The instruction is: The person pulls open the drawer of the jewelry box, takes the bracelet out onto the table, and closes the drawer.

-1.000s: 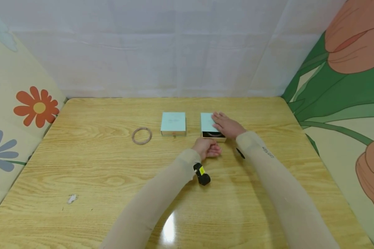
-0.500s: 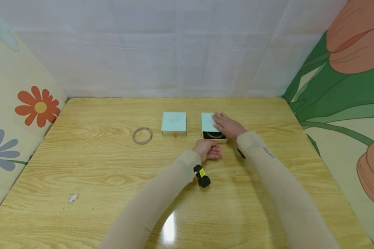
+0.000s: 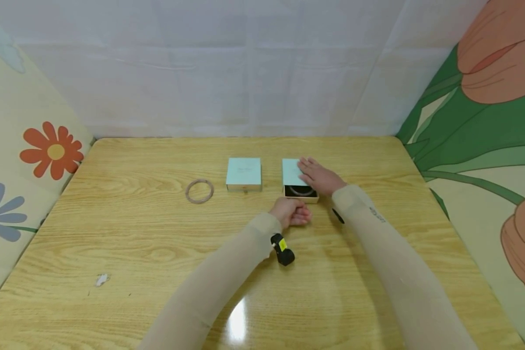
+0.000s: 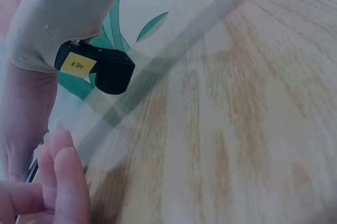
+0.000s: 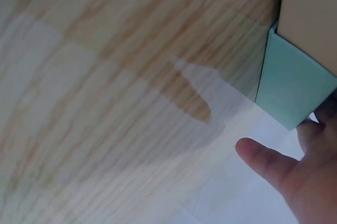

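Observation:
A light-blue drawer-style gift box [image 3: 291, 170] stands on the right, its drawer [image 3: 304, 200] partly pulled out toward me. In the drawer's black interior, part of a ring-shaped bangle [image 3: 302, 191] shows. My left hand [image 3: 290, 211] is at the drawer's front edge, thumb and fingers curled as if pinching a pull tab that is hidden. My right hand [image 3: 320, 178] rests on the box's top and right side with extended fingers; in the right wrist view its thumb [image 5: 263, 161] stands away from the sleeve [image 5: 295, 84].
A second light-blue box [image 3: 244, 172] stands shut to the left, with a small tab at its front. Left of it a brownish bangle [image 3: 199, 191] lies flat on the wooden table [image 3: 157, 253]. A small white patch [image 3: 101, 280] marks the table's near left.
The drawer has slid slightly farther out toward me with my left hand, and more of the bangle inside shows. My right hand stays on the box.

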### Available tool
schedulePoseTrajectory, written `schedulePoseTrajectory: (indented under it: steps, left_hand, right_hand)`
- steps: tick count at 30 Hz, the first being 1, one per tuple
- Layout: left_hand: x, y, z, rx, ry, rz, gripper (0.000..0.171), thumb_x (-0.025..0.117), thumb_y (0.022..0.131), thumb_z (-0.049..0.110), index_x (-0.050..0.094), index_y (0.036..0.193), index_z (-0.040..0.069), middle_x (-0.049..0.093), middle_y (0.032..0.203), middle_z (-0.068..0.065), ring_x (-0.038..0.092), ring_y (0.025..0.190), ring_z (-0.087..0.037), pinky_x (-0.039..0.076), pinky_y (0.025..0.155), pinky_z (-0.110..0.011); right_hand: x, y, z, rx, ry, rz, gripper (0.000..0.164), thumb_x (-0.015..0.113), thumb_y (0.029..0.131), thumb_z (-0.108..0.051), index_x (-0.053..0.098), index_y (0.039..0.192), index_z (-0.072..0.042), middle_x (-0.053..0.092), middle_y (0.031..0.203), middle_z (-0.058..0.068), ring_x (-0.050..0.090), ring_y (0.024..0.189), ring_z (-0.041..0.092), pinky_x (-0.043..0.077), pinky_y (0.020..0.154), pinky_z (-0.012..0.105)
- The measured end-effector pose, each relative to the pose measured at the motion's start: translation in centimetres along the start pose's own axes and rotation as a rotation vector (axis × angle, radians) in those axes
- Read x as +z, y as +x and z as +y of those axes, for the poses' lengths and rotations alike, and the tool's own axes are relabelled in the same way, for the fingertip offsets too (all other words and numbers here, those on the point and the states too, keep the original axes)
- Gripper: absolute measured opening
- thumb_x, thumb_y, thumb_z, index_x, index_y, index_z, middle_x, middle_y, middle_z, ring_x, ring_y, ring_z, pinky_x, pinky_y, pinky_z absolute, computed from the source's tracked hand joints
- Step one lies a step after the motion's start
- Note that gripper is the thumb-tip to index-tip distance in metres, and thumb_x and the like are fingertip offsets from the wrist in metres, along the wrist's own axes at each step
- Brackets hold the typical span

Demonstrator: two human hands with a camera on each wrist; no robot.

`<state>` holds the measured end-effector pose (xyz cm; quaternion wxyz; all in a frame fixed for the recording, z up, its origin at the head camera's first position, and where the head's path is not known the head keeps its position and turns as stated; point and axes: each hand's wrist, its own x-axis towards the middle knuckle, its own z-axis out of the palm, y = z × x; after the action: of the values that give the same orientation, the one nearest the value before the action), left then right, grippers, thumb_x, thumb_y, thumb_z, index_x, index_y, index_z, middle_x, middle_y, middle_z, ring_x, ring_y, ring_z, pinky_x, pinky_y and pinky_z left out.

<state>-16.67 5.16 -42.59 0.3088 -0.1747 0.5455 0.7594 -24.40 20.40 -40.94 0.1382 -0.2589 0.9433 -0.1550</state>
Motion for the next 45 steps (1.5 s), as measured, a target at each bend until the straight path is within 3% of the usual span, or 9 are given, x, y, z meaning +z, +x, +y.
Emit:
schedulePoseTrajectory:
  steps: [6,19,26,33,45]
  left_hand:
    - [-0.1,0.07,-0.26,-0.001,-0.006,-0.01,0.018,0.048,0.1,0.002,0.061,0.097,-0.01,0.061,0.061,-0.007,0.061,0.049,-0.014,0.052,0.045,-0.02]
    - [-0.02,-0.35,-0.33,0.002,0.013,-0.02,0.023,0.046,0.101,0.003,0.06,0.107,-0.014,0.06,0.06,-0.006,0.061,0.049,-0.013,0.051,0.045,-0.019]
    - [-0.11,-0.4,-0.42,0.001,0.018,-0.029,0.019,0.047,0.1,0.003,0.06,0.089,-0.006,0.061,0.06,-0.006,0.061,0.049,-0.013,0.052,0.045,-0.019]
    - [-0.05,-0.33,-0.54,-0.006,0.023,-0.014,0.02,0.048,0.1,0.003,0.062,0.099,-0.011,0.061,0.061,-0.007,0.061,0.05,-0.014,0.051,0.045,-0.019]
    - [-0.15,-0.12,-0.69,-0.021,0.024,-0.018,0.02,0.048,0.1,0.003,0.061,0.089,-0.006,0.061,0.061,-0.007,0.061,0.05,-0.014,0.052,0.045,-0.02]
  right_hand:
    - [0.08,-0.02,0.0,0.004,-0.003,-0.005,0.055,0.034,0.108,-0.027,0.017,0.152,0.002,0.01,0.159,0.02,0.002,0.146,0.036,0.007,0.119,0.047]
    - [0.0,-0.07,-0.05,-0.004,0.008,0.006,0.055,0.035,0.107,-0.026,0.019,0.151,0.003,0.012,0.158,0.021,0.004,0.146,0.037,0.008,0.119,0.047]
    - [-0.03,-0.14,-0.04,-0.006,0.006,0.008,0.055,0.036,0.107,-0.025,0.019,0.151,0.003,0.012,0.158,0.021,0.004,0.146,0.037,0.008,0.119,0.047]
    - [-0.09,-0.18,-0.03,-0.01,0.01,0.016,0.054,0.036,0.107,-0.025,0.02,0.151,0.003,0.013,0.158,0.021,0.005,0.146,0.037,0.008,0.119,0.047]
    - [0.07,-0.21,0.05,-0.005,0.022,0.014,0.055,0.036,0.107,-0.026,0.019,0.152,0.002,0.012,0.159,0.02,0.003,0.146,0.037,0.008,0.119,0.048]
